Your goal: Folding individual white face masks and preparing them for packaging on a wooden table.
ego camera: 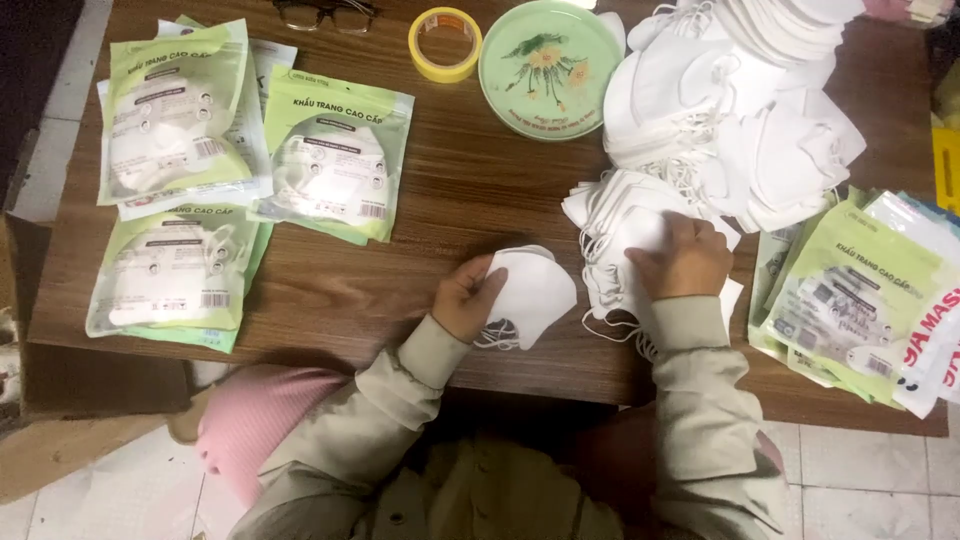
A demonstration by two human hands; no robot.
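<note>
Many masks (740,110) beside green plate (548,65)

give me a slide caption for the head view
Left hand holds a white mask while right hand rests on a mask stack on a wooden table.

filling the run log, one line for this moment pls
left hand: holds white mask | right hand: on mask stack | wooden table

Matt white cloth masks (530,290), glossy plastic pouches (335,165), grained wood table (460,190).
</note>
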